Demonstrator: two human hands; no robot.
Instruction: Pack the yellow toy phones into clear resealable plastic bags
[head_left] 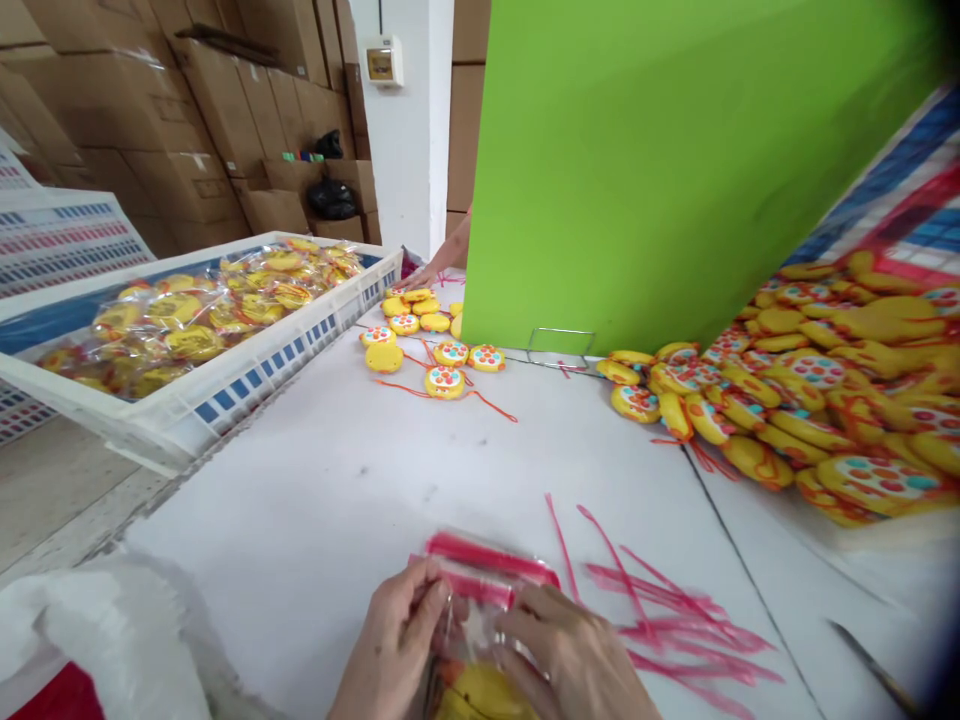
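Near the table's front edge, my left hand (401,635) and my right hand (566,640) both grip a clear plastic bag (487,575) with a bright pink band along its top. My left thumb and fingers pinch the bag's left side below the band. My right fingers are curled over its right side, partly hiding it. Inside the bag's lower part is a yellow toy (484,692), cut off by the frame's bottom. Several torn pink plastic strips (675,620) lie just right of my right hand.
A white crate (150,410) of bagged yellow toys stands left. An upright green board (637,180) crosses the table, with loose yellow toys (445,381) before it and a large heap (825,370) right. Another person's hand (431,275) shows behind. A thin dark tool (870,660) lies lower right.
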